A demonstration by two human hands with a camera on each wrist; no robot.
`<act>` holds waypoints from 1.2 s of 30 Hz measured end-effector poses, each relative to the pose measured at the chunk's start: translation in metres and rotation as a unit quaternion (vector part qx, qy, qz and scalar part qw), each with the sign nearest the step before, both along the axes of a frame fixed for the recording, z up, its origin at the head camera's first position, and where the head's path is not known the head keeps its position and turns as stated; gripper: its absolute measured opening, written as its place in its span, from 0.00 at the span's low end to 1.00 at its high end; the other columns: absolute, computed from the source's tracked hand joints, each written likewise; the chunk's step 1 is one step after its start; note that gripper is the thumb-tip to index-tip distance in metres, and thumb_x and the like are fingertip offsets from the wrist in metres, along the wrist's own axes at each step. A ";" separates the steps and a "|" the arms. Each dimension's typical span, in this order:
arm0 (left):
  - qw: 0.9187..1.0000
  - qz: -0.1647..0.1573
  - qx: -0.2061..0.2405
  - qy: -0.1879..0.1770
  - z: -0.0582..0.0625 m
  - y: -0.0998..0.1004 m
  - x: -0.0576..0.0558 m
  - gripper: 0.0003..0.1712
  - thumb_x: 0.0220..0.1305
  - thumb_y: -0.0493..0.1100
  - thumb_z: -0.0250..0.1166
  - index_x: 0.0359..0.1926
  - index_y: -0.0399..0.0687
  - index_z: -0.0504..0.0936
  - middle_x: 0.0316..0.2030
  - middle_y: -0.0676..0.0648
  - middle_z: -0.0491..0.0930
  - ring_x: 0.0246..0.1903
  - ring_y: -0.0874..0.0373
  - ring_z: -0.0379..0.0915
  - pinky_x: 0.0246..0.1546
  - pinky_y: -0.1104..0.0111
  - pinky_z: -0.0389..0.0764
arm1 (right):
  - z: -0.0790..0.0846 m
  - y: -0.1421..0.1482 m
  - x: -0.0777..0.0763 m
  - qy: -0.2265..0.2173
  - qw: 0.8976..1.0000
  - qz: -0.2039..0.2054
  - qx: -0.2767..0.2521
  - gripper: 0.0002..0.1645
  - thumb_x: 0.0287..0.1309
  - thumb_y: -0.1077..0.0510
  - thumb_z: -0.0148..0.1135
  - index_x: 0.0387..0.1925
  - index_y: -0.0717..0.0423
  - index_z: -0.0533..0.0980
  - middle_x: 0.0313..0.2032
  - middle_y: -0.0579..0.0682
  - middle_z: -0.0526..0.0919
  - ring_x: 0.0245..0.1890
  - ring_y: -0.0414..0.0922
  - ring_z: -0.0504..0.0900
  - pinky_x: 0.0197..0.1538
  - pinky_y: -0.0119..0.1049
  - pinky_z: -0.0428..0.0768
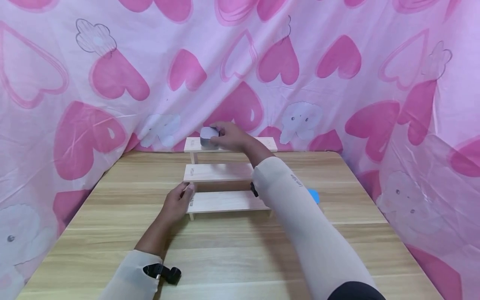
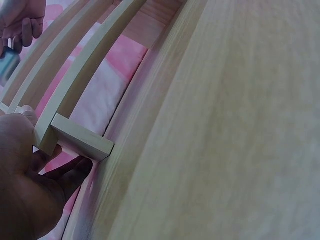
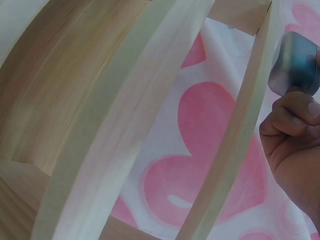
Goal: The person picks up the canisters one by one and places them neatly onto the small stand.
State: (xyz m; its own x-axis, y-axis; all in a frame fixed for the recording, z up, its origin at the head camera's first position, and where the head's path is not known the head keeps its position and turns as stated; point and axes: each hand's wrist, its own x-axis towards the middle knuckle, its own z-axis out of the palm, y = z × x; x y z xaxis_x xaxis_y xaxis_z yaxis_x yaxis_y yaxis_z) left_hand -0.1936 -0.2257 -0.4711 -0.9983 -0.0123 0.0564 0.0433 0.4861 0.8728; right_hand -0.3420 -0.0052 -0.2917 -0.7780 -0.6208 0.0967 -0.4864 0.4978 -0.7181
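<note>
A pale wooden three-tier step shelf (image 1: 221,171) stands on the table. On the left end of its top tier is a small grey box (image 1: 208,138) with rounded corners and a lighter top. My right hand (image 1: 233,137) pinches this box from the right, thumb in front and fingers behind. In the right wrist view the metallic grey box (image 3: 294,62) is at the top right, above the curled fingers of the hand (image 3: 287,135). My left hand (image 1: 176,205) grips the shelf's left end by the lowest tier, its fingers around the side support (image 2: 82,136) in the left wrist view.
The wood-grain table (image 1: 232,258) extends in front of the shelf and to both sides. A blue object (image 1: 314,196) lies to the shelf's right, partly hidden behind my right sleeve. Close behind the table hangs a pink curtain (image 1: 240,54) with hearts.
</note>
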 end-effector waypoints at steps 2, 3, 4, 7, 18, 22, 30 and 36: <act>1.000 0.003 0.001 -0.001 0.000 0.000 0.000 0.36 0.89 0.63 0.44 0.80 0.44 0.70 0.80 0.33 0.68 0.79 0.33 0.66 0.79 0.39 0.69 | 0.002 -0.001 -0.001 0.003 1.000 0.005 0.006 0.36 0.68 0.55 0.63 0.76 0.57 0.74 0.62 0.59 0.83 0.53 0.50 0.80 0.53 0.38 0.82; 1.000 0.004 0.001 0.001 0.000 -0.001 0.000 0.35 0.89 0.62 0.44 0.78 0.44 0.72 0.79 0.33 0.69 0.79 0.33 0.67 0.79 0.38 0.70 | 0.002 -0.001 -0.001 0.005 1.000 0.006 0.010 0.36 0.68 0.55 0.63 0.76 0.57 0.74 0.62 0.59 0.83 0.53 0.50 0.79 0.54 0.38 0.82; 1.000 0.005 0.002 0.001 0.000 -0.001 0.000 0.34 0.89 0.62 0.45 0.76 0.43 0.73 0.78 0.33 0.71 0.78 0.33 0.68 0.79 0.39 0.70 | 0.003 0.000 -0.001 0.007 1.000 0.007 0.013 0.35 0.68 0.56 0.62 0.75 0.58 0.74 0.62 0.59 0.83 0.54 0.50 0.79 0.54 0.38 0.81; 1.000 0.006 0.003 0.002 0.001 0.000 -0.001 0.33 0.89 0.61 0.45 0.74 0.42 0.75 0.78 0.33 0.72 0.78 0.34 0.68 0.79 0.39 0.70 | 0.003 0.002 -0.004 -0.001 1.000 0.009 0.019 0.34 0.69 0.57 0.62 0.75 0.59 0.74 0.62 0.59 0.82 0.53 0.50 0.79 0.53 0.38 0.81; 1.000 0.002 0.008 -0.006 0.000 -0.001 -0.001 0.35 0.90 0.61 0.45 0.82 0.45 0.67 0.83 0.35 0.63 0.81 0.33 0.63 0.81 0.40 0.66 | 0.003 0.005 -0.005 -0.013 0.999 0.011 0.031 0.37 0.69 0.54 0.59 0.77 0.56 0.72 0.62 0.57 0.82 0.47 0.49 0.79 0.46 0.36 0.81; 1.000 0.001 0.010 -0.006 0.000 0.000 -0.001 0.35 0.89 0.61 0.45 0.82 0.45 0.68 0.82 0.34 0.64 0.80 0.33 0.65 0.81 0.40 0.67 | 0.002 0.007 -0.004 -0.027 0.999 0.006 0.020 0.43 0.70 0.53 0.59 0.83 0.52 0.64 0.67 0.58 0.79 0.53 0.52 0.80 0.52 0.39 0.82; 1.000 0.003 0.010 -0.011 0.002 0.000 0.000 0.34 0.89 0.62 0.45 0.80 0.48 0.70 0.82 0.35 0.65 0.81 0.34 0.64 0.81 0.39 0.66 | 0.000 0.012 -0.004 -0.059 0.998 -0.033 -0.005 0.59 0.71 0.50 0.64 0.90 0.48 0.41 0.84 0.58 0.59 0.72 0.59 0.73 0.74 0.55 0.80; 1.000 0.000 0.012 -0.021 0.001 0.000 -0.001 0.35 0.89 0.62 0.44 0.84 0.50 0.66 0.84 0.37 0.62 0.82 0.34 0.61 0.82 0.39 0.64 | -0.003 0.021 -0.005 -0.048 0.997 -0.058 -0.001 0.60 0.70 0.45 0.64 0.90 0.44 0.39 0.85 0.55 0.58 0.75 0.58 0.71 0.77 0.58 0.77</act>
